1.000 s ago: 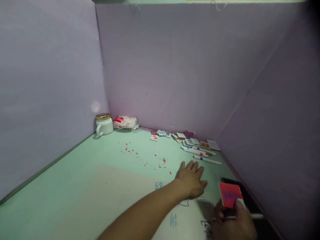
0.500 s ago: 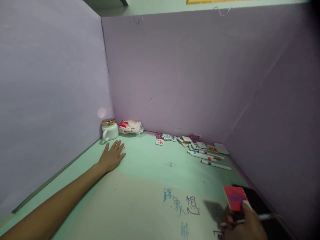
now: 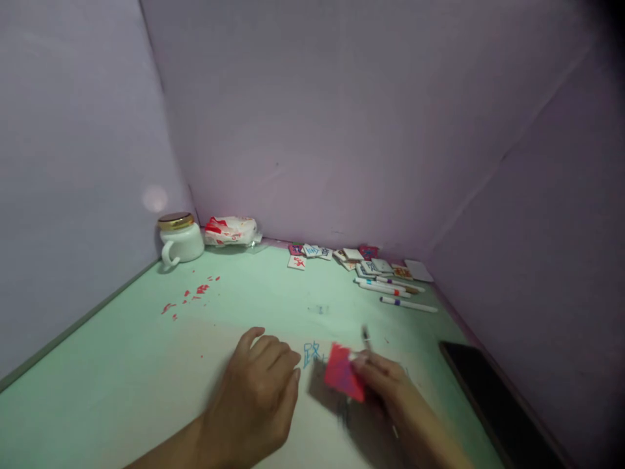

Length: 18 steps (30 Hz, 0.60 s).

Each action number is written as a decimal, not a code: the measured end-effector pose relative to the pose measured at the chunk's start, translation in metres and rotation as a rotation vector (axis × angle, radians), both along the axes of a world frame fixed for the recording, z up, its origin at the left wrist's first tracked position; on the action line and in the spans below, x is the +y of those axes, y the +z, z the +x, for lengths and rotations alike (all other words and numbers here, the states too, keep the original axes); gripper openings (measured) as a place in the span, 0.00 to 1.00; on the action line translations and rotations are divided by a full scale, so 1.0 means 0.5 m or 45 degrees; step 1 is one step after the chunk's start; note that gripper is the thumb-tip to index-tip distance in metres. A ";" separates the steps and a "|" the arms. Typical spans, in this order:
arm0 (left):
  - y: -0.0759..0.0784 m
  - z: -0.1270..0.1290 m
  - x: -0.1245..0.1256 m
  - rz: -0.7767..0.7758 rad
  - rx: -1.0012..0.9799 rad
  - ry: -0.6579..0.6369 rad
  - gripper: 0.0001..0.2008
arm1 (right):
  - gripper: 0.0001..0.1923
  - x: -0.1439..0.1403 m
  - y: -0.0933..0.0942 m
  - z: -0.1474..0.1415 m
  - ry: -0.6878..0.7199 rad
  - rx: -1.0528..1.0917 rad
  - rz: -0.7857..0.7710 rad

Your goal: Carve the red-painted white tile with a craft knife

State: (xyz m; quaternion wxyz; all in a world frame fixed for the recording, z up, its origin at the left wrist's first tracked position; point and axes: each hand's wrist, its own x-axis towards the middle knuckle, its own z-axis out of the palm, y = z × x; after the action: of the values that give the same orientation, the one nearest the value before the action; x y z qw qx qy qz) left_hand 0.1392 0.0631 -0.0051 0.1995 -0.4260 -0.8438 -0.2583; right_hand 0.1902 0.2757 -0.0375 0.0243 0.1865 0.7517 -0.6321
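The fingers of the right hand (image 3: 385,384) are clamped on a small red card (image 3: 343,372) and also on a pen (image 3: 366,338) whose dark tip points up and away from the hand; the card is blurred and stands just above the desk (image 3: 122,365), at the left of these fingers. Close to the left of the card, the left hand (image 3: 258,397) rests on the desk with its fingers curled together, and it holds nothing. Between the 2 hands, just past the fingertips, a blue written character (image 3: 311,354) shows on the pale surface. To the right of the right hand, near the side wall, a black flat slab (image 3: 488,397) lies on the desk. Further away from the fingers, near the back wall, there are several white markers (image 3: 390,286) and a group of small tiles (image 3: 351,257). Far to the left of the left hand, some red scraps (image 3: 193,294) are scattered, and behind them a white mug with a gold lid (image 3: 180,237) stands beside a red and white packet (image 3: 230,230).
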 end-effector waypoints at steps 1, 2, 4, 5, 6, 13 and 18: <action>0.001 0.008 -0.001 0.071 0.019 -0.017 0.11 | 0.20 -0.018 0.005 0.000 0.190 -0.072 0.091; 0.003 0.012 -0.004 0.105 0.035 -0.016 0.11 | 0.21 -0.032 0.008 0.001 0.241 -0.120 0.132; 0.007 0.014 -0.010 0.105 0.046 0.005 0.10 | 0.23 -0.043 0.011 0.004 0.220 -0.185 0.227; 0.007 0.016 -0.011 0.072 0.039 0.022 0.09 | 0.23 -0.041 0.011 0.007 0.180 -0.189 0.277; 0.005 0.020 -0.011 0.014 0.020 0.038 0.08 | 0.22 -0.034 0.011 0.011 0.148 -0.180 0.326; -0.064 0.087 0.020 -0.354 0.143 -0.010 0.11 | 0.24 -0.002 0.012 0.017 0.164 -0.038 0.382; -0.086 0.093 0.038 -0.481 0.114 -0.034 0.17 | 0.19 -0.012 0.008 0.005 0.337 0.040 0.535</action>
State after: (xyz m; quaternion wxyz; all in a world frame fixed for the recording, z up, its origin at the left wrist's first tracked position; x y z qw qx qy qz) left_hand 0.1856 0.0822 -0.0479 0.1498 -0.4780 -0.8619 -0.0787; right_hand 0.1925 0.2695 -0.0336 0.0559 0.0774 0.8849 -0.4560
